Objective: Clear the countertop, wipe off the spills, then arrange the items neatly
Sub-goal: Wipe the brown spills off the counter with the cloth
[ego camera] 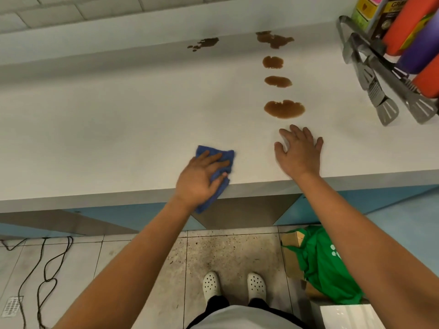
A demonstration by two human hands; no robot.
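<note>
1. The countertop (118, 119) is seen as a big white top, and brown spills are left on it, so the wiping step is judged to be in hand.
2. The spills (284, 109) are lined up in a row from near the front to the back wall, with one more patch (204, 43) off to the left at the back.
3. The blue cloth (215, 154) is pressed flat at the front edge by the left hand (199, 179), with fingers curled over it.
4. The right hand (299, 150) is laid flat with fingers spread, holding nothing, just below the nearest spill.
5. Next, the cloth is likely to be slid right and up onto that spill.
6. Tongs (380, 91) and bottles (411, 32) are kept at the right.
</note>
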